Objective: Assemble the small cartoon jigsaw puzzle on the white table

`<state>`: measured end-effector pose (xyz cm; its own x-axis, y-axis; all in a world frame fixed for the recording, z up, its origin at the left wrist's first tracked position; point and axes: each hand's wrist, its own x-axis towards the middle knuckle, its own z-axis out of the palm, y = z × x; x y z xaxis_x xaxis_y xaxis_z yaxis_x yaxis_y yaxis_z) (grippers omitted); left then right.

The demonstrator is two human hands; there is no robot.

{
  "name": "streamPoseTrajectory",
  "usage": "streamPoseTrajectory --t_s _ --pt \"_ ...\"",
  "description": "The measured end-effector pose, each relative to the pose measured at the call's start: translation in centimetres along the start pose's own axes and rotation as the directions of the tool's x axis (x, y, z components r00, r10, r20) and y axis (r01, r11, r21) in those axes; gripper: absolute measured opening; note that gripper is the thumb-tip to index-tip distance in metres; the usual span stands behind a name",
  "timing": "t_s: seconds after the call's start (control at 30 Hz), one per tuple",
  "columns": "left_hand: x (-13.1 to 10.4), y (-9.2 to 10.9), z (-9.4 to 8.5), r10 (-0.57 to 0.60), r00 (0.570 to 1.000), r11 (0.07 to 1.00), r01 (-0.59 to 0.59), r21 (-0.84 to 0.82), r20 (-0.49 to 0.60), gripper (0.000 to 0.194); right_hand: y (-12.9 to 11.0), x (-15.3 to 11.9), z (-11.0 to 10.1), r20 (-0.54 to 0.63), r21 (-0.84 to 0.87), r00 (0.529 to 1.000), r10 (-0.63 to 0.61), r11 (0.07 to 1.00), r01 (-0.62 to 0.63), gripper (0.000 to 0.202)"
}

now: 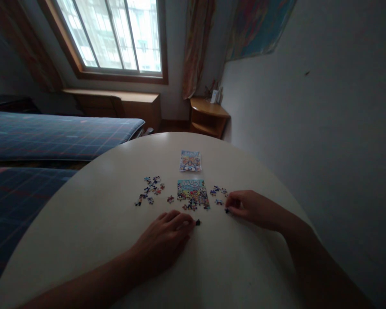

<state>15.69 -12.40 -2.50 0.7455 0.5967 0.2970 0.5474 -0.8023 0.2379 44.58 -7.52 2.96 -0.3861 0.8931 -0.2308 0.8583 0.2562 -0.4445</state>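
Observation:
A partly joined jigsaw puzzle [193,191] lies at the middle of the white round table [93,240], its lower edge uneven. Just below it, my left hand [172,231] pinches a small dark puzzle piece [198,222] at its fingertips. Over on the right, my right hand [244,205] has its fingers closed on another dark puzzle piece [227,210], low over the tabletop. Several loose pieces [218,201] lie between the puzzle and my right hand. A larger scatter of pieces [152,186] is left of the puzzle, with a single piece [170,199] nearer to it.
Behind the puzzle lies a printed packet [190,161] with a colourful picture. Beds with blue plaid covers [58,135] stand beyond the table's left edge. A wall [334,141] rises on the right, and a wooden corner shelf [209,107] stands at the back.

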Motion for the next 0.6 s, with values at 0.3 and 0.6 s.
streamPoseTrajectory --t_s 0.3,0.6 --pt "-0.5 -2.3 -0.8 -0.159 0.982 0.984 0.167 0.065 -0.104 0.022 -0.3 -0.2 0.1 0.029 0.015 1.0 -0.009 1.0 0.008 0.012" --pt "-1.7 -7.1 -3.6 -0.52 0.837 0.809 0.547 0.216 -0.17 0.02 -0.1 0.1 0.1 -0.074 -0.01 0.997 0.008 1.0 -0.009 0.024"
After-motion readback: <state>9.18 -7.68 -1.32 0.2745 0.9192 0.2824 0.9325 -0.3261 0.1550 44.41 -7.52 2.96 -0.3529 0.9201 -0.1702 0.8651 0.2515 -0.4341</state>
